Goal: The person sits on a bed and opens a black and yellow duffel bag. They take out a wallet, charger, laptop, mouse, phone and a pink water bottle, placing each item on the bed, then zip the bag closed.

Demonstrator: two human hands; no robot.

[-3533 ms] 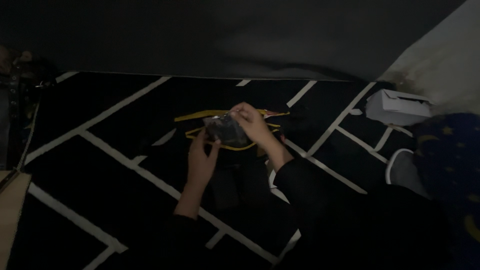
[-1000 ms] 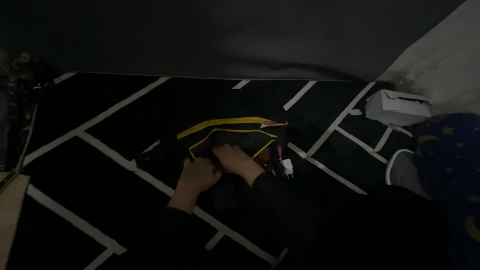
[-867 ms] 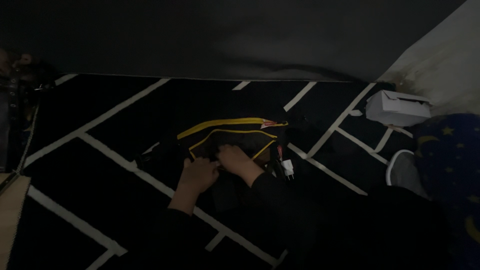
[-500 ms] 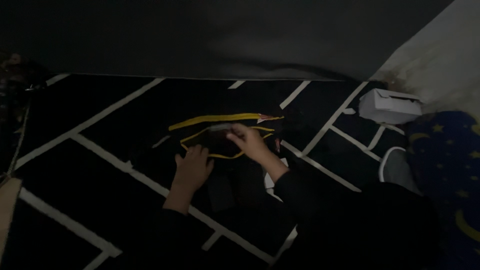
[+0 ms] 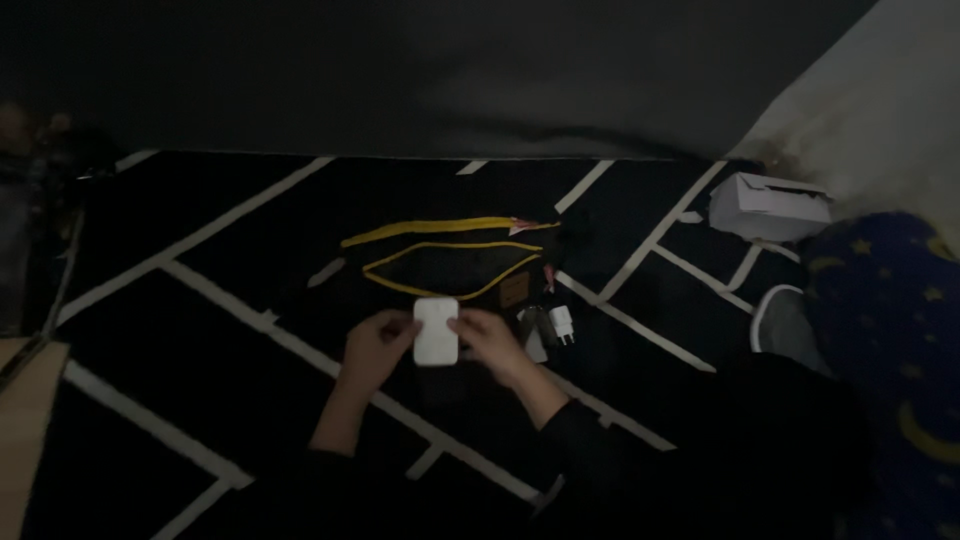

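Half a second ago the right hand point(image 5: 492, 343) was up at the open mouth of the black pouch with yellow zips point(image 5: 455, 262) while the left lay flat on its near edge; now both hands have drawn back toward the body and hold a flat white rectangular device point(image 5: 436, 332) between them, just in front of the pouch. So the work has moved from the pouch itself to this white item, which is now out in the open above the black rug with white stripes point(image 5: 230, 300). The left hand point(image 5: 375, 345) grips the device's left edge, its fingers curled around it; the right hand clamps the right edge with thumb on top. Both forearms angle inward from below, wrists low. A small white plug adapter point(image 5: 561, 323) lies on the rug just right of the hands, and a white cardboard box point(image 5: 768, 205) sits well apart at the far right.
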